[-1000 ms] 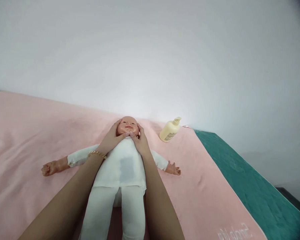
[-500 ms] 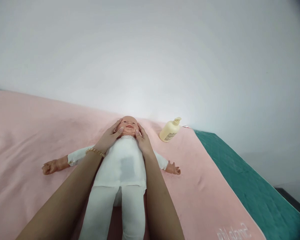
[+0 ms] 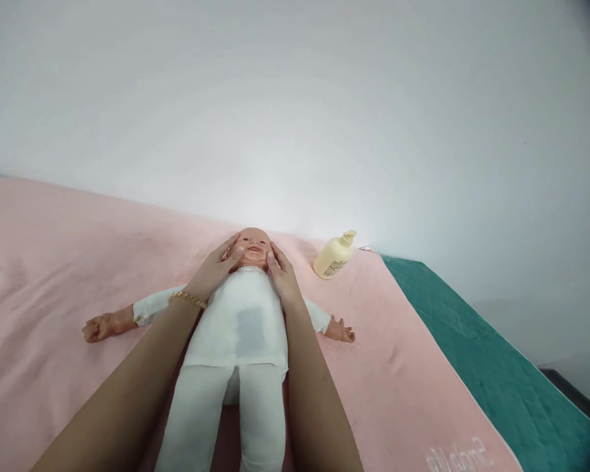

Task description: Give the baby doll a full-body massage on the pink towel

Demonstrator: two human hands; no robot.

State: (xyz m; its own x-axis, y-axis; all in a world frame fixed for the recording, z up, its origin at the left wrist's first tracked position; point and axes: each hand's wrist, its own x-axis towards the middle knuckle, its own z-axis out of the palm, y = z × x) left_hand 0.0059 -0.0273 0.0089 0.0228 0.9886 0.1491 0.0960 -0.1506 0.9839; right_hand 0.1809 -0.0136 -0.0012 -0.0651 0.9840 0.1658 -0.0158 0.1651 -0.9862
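A baby doll (image 3: pixel 236 314) with a white cloth body lies on its back, its head away from me and its arms spread to both sides. My left hand (image 3: pixel 215 269) cups the left side of its head, thumb on the cheek and fingers along the temple. On the other side my right hand (image 3: pixel 282 270) holds the head in the same way, with its thumb against the cheek near the jaw. Parts of the fingers are hidden behind the head. A grey patch marks the doll's belly. Both my forearms run alongside its body.
A pale yellow pump bottle (image 3: pixel 333 257) stands right of the doll's head, near the white wall (image 3: pixel 295 118). Under the doll lies a pink sheet (image 3: pixel 393 367). A green mattress or cover (image 3: pixel 491 347) shows beyond its right edge, with a dark edge (image 3: pixel 577 393) farther right.
Both thumbs have slid very slightly upward on the doll's cheeks. The doll, the bottle and my forearms look unmoved.
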